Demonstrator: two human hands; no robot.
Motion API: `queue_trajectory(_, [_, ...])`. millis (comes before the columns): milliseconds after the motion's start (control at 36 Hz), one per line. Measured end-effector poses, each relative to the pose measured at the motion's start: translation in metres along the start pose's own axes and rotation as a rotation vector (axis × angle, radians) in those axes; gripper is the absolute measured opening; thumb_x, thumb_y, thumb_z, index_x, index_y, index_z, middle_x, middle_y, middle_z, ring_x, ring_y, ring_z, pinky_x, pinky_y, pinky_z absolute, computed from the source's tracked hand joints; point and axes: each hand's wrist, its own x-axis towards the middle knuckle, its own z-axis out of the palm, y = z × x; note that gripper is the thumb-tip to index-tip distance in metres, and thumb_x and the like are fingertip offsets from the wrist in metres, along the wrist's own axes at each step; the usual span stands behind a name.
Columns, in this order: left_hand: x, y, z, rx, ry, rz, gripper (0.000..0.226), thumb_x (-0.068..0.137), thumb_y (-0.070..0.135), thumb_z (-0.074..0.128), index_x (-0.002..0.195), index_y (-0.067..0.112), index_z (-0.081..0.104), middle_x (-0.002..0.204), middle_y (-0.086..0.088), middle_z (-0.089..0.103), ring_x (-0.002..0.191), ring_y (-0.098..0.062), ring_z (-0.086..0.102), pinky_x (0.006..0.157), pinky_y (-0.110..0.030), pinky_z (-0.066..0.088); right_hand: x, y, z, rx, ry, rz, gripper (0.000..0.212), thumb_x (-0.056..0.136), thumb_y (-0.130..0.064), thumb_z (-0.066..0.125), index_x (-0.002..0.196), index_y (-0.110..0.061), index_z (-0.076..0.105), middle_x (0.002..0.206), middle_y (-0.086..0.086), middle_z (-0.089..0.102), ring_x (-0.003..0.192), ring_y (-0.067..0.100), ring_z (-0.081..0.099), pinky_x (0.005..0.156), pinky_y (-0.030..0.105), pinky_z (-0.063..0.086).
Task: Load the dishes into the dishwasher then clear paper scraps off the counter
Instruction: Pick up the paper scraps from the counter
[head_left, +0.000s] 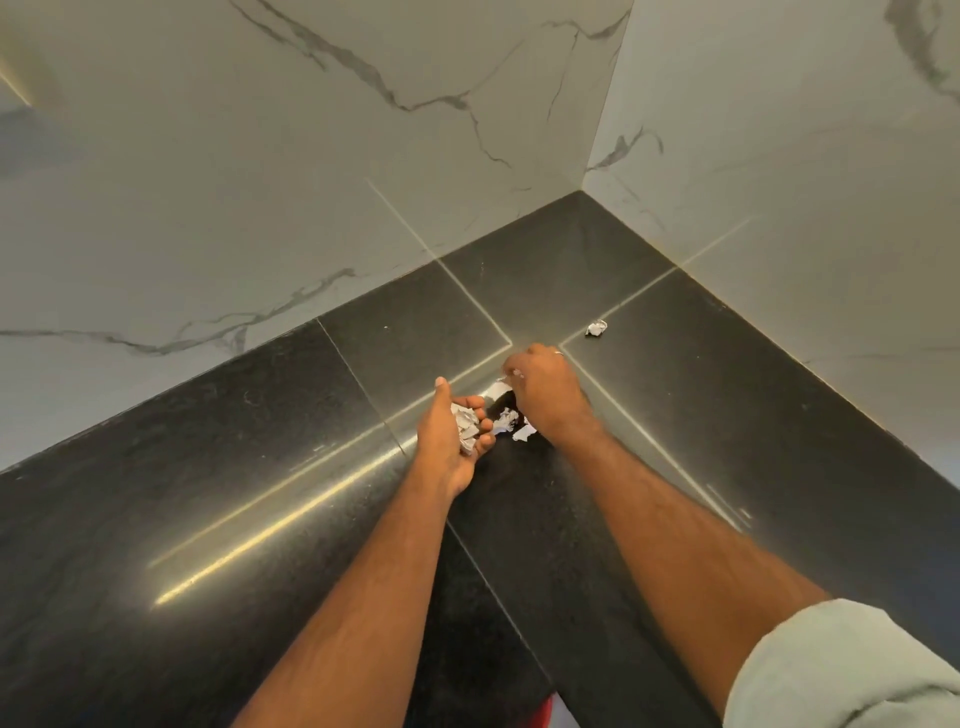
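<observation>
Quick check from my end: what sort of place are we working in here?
Likely a home kitchen, at an inside corner of the worktop: a polished black stone counter meets white marble-look wall tiles. The left hand cups paper scraps; one crumpled scrap lies nearer the corner.

text on paper scraps (467, 428): none legible, too small and crumpled
text on loose scrap (596, 328): none legible
labels on counter (260, 467): none
signs on wall tiles (260, 182): none, only grey veining
brands, numbers: none readable
</observation>
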Motion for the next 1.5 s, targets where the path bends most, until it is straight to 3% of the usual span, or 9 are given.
queue_trajectory(139, [0.007, -0.004, -0.001, -0.020, 0.001, -0.001, 0.057, 0.101, 0.061, 0.038, 0.093, 0.009, 0.061, 0.078, -0.011, 0.066, 0.061, -0.018, 0.062, 0.050, -0.026, 0.048, -0.029, -0.027, -0.012, 0.404, 0.179, 0.011, 0.006, 0.090, -0.018, 0.065, 0.095, -0.020, 0.069, 0.089, -0.006, 0.064, 0.082, 0.011, 0.059, 0.074, 0.033, 0.052])
queue_trajectory(250, [0.004, -0.006, 0.002, -0.050, -0.124, 0.008, 0.076, 0.091, 0.067, 0.053, 0.122, -0.001, 0.065, 0.121, -0.020, 0.069, 0.111, -0.032, 0.068, 0.098, -0.045, 0.054, -0.050, -0.045, -0.009, 0.410, -0.030, -0.081, 0.028, 0.083, -0.012, 0.073, 0.105, -0.027, 0.063, 0.086, -0.009, 0.064, 0.079, 0.007, 0.061, 0.071, 0.028, 0.054])
queue_trajectory(333, [0.007, -0.007, 0.004, -0.014, -0.059, 0.055, 0.039, 0.093, 0.044, 0.066, 0.096, 0.006, 0.072, 0.091, -0.014, 0.073, 0.078, -0.023, 0.073, 0.070, -0.033, 0.061, -0.046, -0.036, -0.010, 0.642, -0.165, -0.014, 0.027, 0.076, -0.005, 0.078, 0.098, -0.017, 0.068, 0.087, -0.006, 0.070, 0.080, 0.003, 0.065, 0.074, 0.022, 0.052])
queue_trajectory(417, [0.011, -0.002, 0.001, 0.009, 0.042, 0.082, 0.027, 0.097, 0.031, 0.065, 0.084, 0.008, 0.061, 0.068, -0.006, 0.058, 0.046, -0.010, 0.050, 0.035, -0.018, 0.034, -0.030, -0.015, -0.020, 0.864, -0.189, 0.167, 0.028, 0.075, -0.008, 0.085, 0.099, -0.010, 0.072, 0.093, 0.004, 0.074, 0.081, 0.008, 0.067, 0.075, 0.024, 0.054])
queue_trajectory(583, [0.019, 0.003, -0.014, -0.009, 0.100, 0.071, 0.027, 0.093, 0.028, 0.070, 0.085, 0.005, 0.058, 0.065, -0.003, 0.051, 0.048, -0.009, 0.045, 0.032, -0.017, 0.030, 0.018, 0.057, -0.044, 0.229, 0.114, 0.352, 0.037, 0.087, 0.000, 0.057, 0.119, -0.014, 0.067, 0.122, 0.010, 0.061, 0.109, 0.026, 0.060, 0.099, 0.030, 0.044])
queue_trajectory(750, [0.021, -0.008, -0.019, 0.068, 0.059, 0.089, 0.029, 0.096, 0.031, 0.067, 0.084, 0.006, 0.059, 0.065, -0.004, 0.050, 0.048, -0.010, 0.043, 0.032, -0.018, 0.028, 0.043, 0.082, -0.050, -0.195, -0.331, 0.283, 0.068, 0.093, -0.002, 0.050, 0.156, -0.019, 0.031, 0.164, 0.015, 0.017, 0.142, 0.044, 0.032, 0.118, 0.046, 0.031])
queue_trajectory(1028, [0.010, -0.015, -0.035, 0.101, -0.019, 0.103, 0.031, 0.095, 0.035, 0.066, 0.087, 0.005, 0.060, 0.063, -0.003, 0.052, 0.050, -0.010, 0.044, 0.032, -0.018, 0.028, -0.004, 0.060, -0.034, -0.134, -0.106, 0.286, 0.029, 0.087, 0.006, 0.054, 0.097, -0.012, 0.074, 0.096, 0.013, 0.070, 0.092, 0.036, 0.066, 0.074, 0.036, 0.054])
queue_trajectory(1306, [-0.010, -0.016, -0.022, 0.737, 0.009, 0.408, 0.016, 0.087, 0.026, 0.077, 0.100, 0.017, 0.072, 0.082, 0.012, 0.062, 0.066, 0.002, 0.052, 0.058, -0.014, 0.040, -0.048, 0.029, -0.021, 0.273, 0.041, 0.350, 0.016, 0.091, -0.023, 0.069, 0.107, -0.028, 0.070, 0.100, -0.004, 0.070, 0.092, 0.015, 0.065, 0.085, 0.040, 0.057])
queue_trajectory(1500, [-0.008, -0.018, -0.023, 0.135, 0.023, 0.129, 0.044, 0.099, 0.049, 0.055, 0.096, 0.006, 0.062, 0.070, -0.005, 0.053, 0.049, -0.009, 0.045, 0.036, -0.019, 0.027, -0.043, -0.006, -0.038, 0.480, 0.002, 0.211, 0.009, 0.081, -0.024, 0.082, 0.088, -0.022, 0.079, 0.080, -0.016, 0.060, 0.069, -0.001, 0.057, 0.068, 0.015, 0.046])
